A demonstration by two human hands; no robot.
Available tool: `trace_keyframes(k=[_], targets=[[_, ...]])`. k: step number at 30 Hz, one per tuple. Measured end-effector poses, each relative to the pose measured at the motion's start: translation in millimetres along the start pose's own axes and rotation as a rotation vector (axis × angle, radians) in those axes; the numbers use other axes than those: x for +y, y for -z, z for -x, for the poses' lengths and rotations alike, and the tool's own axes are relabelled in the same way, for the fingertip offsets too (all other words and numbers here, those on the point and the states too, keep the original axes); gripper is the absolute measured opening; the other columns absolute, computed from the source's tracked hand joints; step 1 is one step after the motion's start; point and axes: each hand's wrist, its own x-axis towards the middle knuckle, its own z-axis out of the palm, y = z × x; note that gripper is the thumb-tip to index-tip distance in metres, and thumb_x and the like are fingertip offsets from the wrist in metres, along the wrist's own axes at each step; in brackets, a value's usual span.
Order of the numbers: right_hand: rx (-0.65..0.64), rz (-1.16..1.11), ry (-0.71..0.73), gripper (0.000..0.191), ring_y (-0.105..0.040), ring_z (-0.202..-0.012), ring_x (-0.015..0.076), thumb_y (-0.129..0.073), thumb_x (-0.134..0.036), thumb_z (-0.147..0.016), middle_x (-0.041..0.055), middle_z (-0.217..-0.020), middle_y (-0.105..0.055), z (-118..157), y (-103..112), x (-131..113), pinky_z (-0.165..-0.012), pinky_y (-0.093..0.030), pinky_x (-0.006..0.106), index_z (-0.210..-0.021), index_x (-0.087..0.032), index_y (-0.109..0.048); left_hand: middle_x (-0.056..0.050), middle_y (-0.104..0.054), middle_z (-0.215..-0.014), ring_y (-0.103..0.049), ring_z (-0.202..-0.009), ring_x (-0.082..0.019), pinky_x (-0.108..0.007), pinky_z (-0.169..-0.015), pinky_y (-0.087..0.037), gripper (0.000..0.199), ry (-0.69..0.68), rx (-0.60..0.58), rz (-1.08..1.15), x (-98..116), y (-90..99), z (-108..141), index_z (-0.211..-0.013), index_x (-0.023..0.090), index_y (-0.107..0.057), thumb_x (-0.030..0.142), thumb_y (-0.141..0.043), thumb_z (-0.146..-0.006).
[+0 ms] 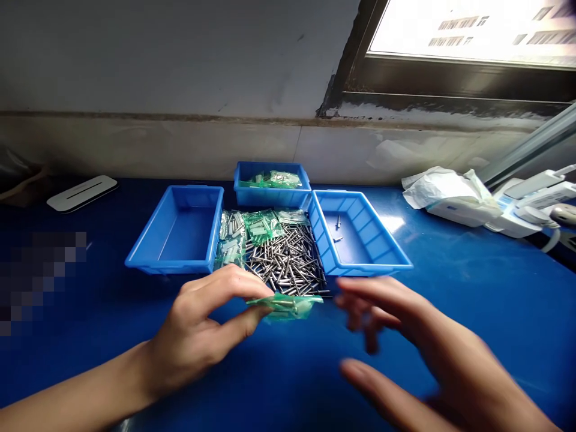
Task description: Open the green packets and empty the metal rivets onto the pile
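My left hand point(216, 321) pinches one end of a small green plastic bag point(294, 306) between thumb and fingers. Inside the bag are light-coloured pieces and what look like screws. To the right of the bag, my right hand point(396, 336) is apart from it, fingers and thumb spread, slightly blurred, holding nothing. Beyond the hands lies a pile of loose metal screws point(288, 258). Several filled bags point(261, 227) with white plugs rest at the pile's back and left side.
A blue bin point(173, 264) stands left of the pile. Another blue bin point(373, 267), with two small metal pieces inside, stands on the right. The back bin point(270, 197) holds green bags. A white flat device point(82, 193) lies far left; crumpled white packaging point(450, 195) sits at right.
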Motion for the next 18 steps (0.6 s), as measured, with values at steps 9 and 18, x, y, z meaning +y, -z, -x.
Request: trace_keyframes(k=[9,18], targets=[[-0.167,-0.301,0.228,0.014,-0.065,-0.074,0.0131,-0.06,-0.007,-0.094,0.0047,-0.085,-0.071,-67,-23,0,-0.069,-0.05,0.021,-0.104,-0.01,-0.069,0.003,-0.071,-0.089,-0.071,-0.081,-0.011,-0.013,-0.076,-0.056,0.02,0.079,-0.031,-0.003,-4,3.6,1,-0.102,0.024,-0.068,0.007,-0.065,-0.092],[-0.119,-0.28,0.209,0.021,-0.06,-0.066,0.013,-0.058,-0.022,-0.101,0.0032,-0.076,-0.068,-59,-23,6,-0.063,-0.048,0.021,-0.104,-0.011,-0.075,0.007,-0.076,-0.086,-0.074,-0.074,-0.01,-0.009,-0.072,-0.059,0.016,0.182,-0.091,-0.048,-7,1.5,4,-0.102,0.027,-0.067,0.016,-0.071,-0.091]])
